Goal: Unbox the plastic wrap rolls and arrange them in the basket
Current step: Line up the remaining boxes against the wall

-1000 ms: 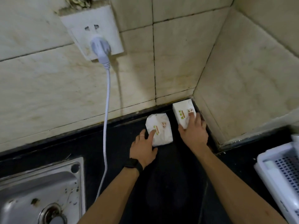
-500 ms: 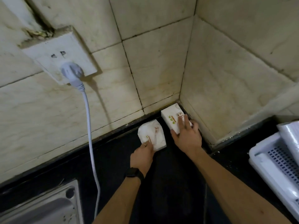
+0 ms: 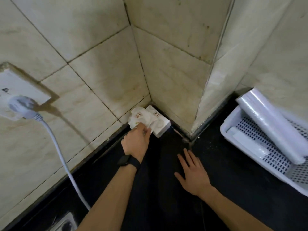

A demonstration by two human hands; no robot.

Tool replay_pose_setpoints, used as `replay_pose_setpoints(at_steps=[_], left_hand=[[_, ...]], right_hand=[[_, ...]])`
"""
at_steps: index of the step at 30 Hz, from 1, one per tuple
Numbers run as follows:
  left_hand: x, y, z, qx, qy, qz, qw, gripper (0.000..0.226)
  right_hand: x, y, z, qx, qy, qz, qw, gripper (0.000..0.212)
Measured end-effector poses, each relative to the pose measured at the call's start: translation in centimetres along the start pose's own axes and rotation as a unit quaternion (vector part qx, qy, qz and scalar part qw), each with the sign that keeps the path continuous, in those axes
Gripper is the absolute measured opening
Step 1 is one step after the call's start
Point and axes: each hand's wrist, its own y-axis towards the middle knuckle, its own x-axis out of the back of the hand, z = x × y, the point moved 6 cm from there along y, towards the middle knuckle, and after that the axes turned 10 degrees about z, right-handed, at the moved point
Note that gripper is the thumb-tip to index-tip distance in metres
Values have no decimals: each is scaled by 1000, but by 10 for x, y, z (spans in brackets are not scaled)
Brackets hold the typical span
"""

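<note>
Surface [image 3: 233,189]: dark and flat, with tiled walls at the back.
Basket [image 3: 224,130]: white plastic with holes, at the right edge of the surface.
Top roll [image 3: 273,124]: a long roll of plastic wrap. It lies tilted across the basket, with its far end up near the wall. I think it is stiff inside but smooth and slippery outside. It is best held round the middle with the whole hand so it cannot slide or roll off.
Lower roll [image 3: 246,142]: a long white thing down in the basket, partly under the top roll. It looks like another roll, but I cannot be sure.
Left grip [image 3: 135,142]: fingers are curled on the crushed box and pinch its near edge.
Right grip [image 3: 194,175]: fingers are spread and straight and hold nothing. It is low over the middle of the surface, well apart from the boxes.
Whole box [image 3: 160,125]: white card, pushed into the back corner of the surface. It looks light and easy to dent, so hold its two long sides gently.
Crushed box [image 3: 140,117]: squashed and soft, resting against the whole box and partly on top of it. It seems very light and floppy, so a pinch is enough to lift it.
</note>
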Motion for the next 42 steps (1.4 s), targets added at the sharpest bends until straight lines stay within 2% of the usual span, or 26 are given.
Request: replay_pose_setpoints(at_steps=[6, 14, 26, 42], left_hand=[[-27, 28, -38, -39, 51, 34, 997, 22], [-48, 21, -36, -48, 101, 66, 992, 29], [-45, 23, -34, -16, 48, 43, 998, 26], [-56, 19, -18, -86, 37, 60, 994, 21]], right_hand=[[-21, 3, -5, -13, -30, 46, 998, 73], [-19, 2, -3, -5, -37, 47, 998, 73], [-20, 3, -4, -7, -44, 38, 998, 74], [-23, 1, -5, -3, -47, -6, 999, 73]])
